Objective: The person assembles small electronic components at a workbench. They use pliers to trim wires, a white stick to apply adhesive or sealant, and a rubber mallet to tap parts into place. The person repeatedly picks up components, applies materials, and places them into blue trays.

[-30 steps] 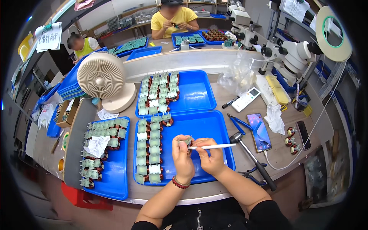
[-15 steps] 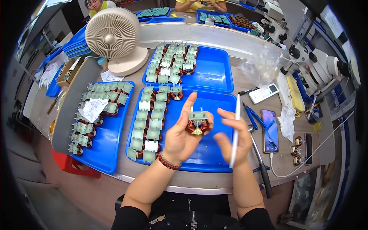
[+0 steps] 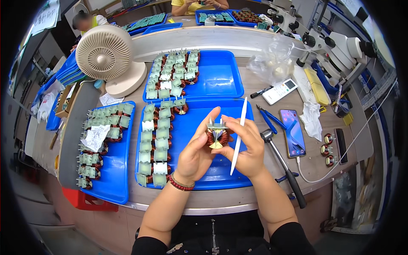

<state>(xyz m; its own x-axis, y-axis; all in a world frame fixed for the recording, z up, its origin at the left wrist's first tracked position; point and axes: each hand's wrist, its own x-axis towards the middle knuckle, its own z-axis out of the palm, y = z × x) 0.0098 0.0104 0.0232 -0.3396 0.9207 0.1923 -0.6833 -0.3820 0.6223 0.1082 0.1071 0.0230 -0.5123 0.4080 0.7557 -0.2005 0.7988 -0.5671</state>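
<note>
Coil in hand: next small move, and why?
Probably bring the white stick tip to the toroidal coil. The left hand holds the coil up, the right hand pinches it too, and the stick sits idle along the right fingers.

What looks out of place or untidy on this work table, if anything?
Mostly it is orderly: the coils stand in neat rows in the blue trays. One crumpled white paper lies on top of the coils in the left tray, hiding some. A crumpled white cloth lies loose beside the phone.
</note>
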